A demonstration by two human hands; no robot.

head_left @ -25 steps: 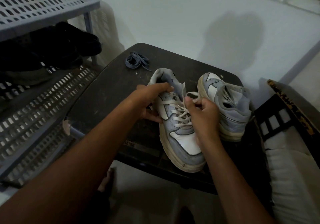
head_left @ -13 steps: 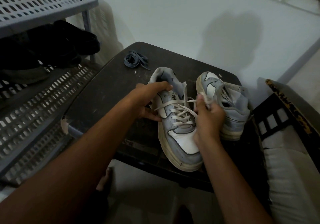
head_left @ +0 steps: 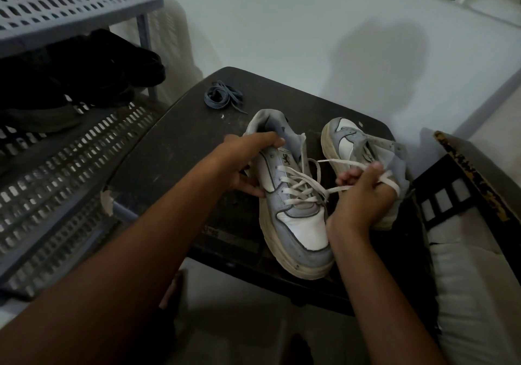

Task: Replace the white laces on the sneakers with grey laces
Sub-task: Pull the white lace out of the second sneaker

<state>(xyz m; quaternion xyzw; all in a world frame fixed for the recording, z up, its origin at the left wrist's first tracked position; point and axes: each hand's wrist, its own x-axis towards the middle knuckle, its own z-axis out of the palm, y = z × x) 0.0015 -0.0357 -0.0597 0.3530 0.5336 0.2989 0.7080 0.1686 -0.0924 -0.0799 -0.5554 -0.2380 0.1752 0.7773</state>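
While steadying the near sneaker (head_left: 293,212) at centre frame with left hand (head_left: 248,164) fingers curled round its collar, pulling white lace (head_left: 304,184) rightward, pinched in right hand (head_left: 363,192); risking snagged eyelets, dragging sneaker off table (head_left: 169,150).

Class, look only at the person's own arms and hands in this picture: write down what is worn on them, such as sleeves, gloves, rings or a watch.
Nothing is worn on them. Both forearms are bare as far as the picture shows, with no sleeve in view. The left hand and right hand are ungloved, and no watch, bracelet or ring shows on either wrist or on the visible fingers.
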